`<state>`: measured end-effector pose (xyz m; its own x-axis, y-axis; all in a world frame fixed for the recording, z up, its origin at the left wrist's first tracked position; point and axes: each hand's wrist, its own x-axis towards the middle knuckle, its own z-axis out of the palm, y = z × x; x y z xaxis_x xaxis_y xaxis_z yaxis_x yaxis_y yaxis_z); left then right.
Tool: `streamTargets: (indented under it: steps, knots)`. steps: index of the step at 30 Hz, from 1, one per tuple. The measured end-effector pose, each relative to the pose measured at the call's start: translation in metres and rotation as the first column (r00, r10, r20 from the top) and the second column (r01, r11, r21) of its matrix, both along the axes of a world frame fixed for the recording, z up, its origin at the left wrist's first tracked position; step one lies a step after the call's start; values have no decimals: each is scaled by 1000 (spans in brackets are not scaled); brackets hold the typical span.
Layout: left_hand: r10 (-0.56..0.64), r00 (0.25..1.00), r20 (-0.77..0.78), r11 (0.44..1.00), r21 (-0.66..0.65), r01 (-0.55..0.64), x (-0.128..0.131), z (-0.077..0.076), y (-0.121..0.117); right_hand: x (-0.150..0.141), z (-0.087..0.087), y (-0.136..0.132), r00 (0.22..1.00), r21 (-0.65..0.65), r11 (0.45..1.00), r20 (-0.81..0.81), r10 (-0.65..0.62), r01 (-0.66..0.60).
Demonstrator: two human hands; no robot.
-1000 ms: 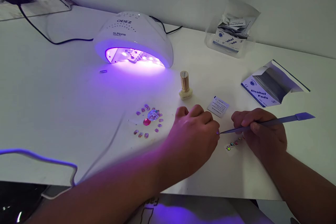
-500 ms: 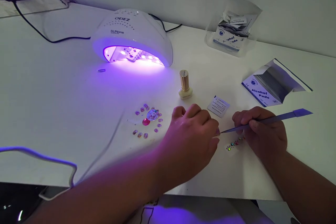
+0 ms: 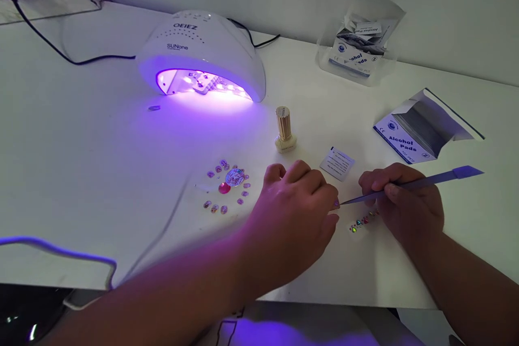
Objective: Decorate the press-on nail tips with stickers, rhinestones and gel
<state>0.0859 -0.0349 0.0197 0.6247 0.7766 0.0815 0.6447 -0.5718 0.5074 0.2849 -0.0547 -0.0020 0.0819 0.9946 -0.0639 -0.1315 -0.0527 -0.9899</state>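
In the middle of the table my left hand (image 3: 298, 211) is closed, its fingers curled in. A small shiny pinkish nail (image 3: 336, 204) shows at its fingertips; whether it is worn or pinched I cannot tell. My right hand (image 3: 403, 200) grips a slim nail tool (image 3: 425, 180) with a wide slanted end up at the right. The tool's thin tip meets the pinkish nail or stops just short of it. Below the tip, partly under my right hand, lies a strip of coloured rhinestones (image 3: 359, 223). Patterned false nails (image 3: 245, 193) form a ring left of my left hand.
A lit nail lamp (image 3: 211, 43) stands at the back. Nearer are a gold-capped polish bottle (image 3: 286, 132) and an alcohol pad packet (image 3: 337, 163). An opened alcohol pads box (image 3: 405, 140) and a clear bag (image 3: 359, 48) lie right. A white cable (image 3: 60, 246) crosses the left front.
The view has shifted slightly. Both hands hold nearly the same pose, with the tool's tip still at the pinkish nail.
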Motion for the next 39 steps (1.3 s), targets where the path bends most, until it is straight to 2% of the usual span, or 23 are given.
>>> streamTargets:
  steps: [21, 39]
  knots:
    - [-26, 1000, 13, 1000, 9, 26, -1, -2, -1, 2, -3, 0, 1000, 50, 999, -3, 21, -21]
    - [-29, 1000, 3, 999, -14, 29, -2, -1, -1, 2, -1, -1, 1000, 16, 1000, -6, 19, -19]
